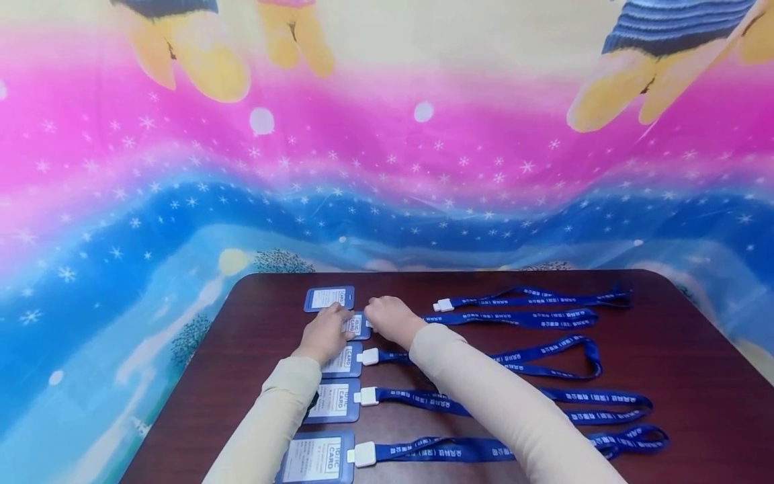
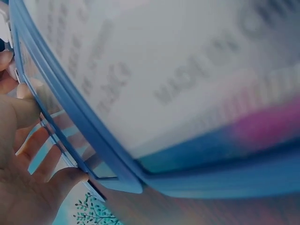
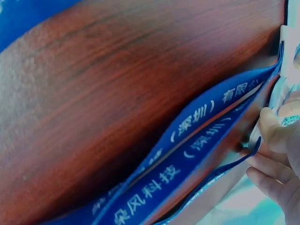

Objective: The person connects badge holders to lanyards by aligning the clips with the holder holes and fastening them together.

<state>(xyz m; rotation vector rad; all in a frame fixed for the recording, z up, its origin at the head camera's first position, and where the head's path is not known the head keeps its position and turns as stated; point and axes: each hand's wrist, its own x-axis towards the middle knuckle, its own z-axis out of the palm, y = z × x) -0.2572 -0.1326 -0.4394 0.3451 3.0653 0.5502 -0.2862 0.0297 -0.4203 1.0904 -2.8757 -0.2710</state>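
Note:
In the head view my left hand (image 1: 326, 334) grips a blue-framed badge holder (image 1: 360, 327), second from the far end of a column of them. In the left wrist view, the left thumb and fingers (image 2: 49, 161) hold it by its edges. My right hand (image 1: 393, 318) is at the holder's slotted end, pinching the white clip (image 3: 255, 133) of a blue lanyard (image 1: 514, 318). The head view has that clip mostly hidden behind the fingers. Whether the clip is fastened to the holder, I cannot tell.
Farthest back lies a badge holder (image 1: 329, 299) apart from its lanyard's white clip (image 1: 444, 306). Nearer me, several holders lie joined to clips, such as the front holder (image 1: 317, 457) and its clip (image 1: 365, 454). The dark wooden table (image 1: 199, 403) meets a printed cloth backdrop (image 1: 387, 168).

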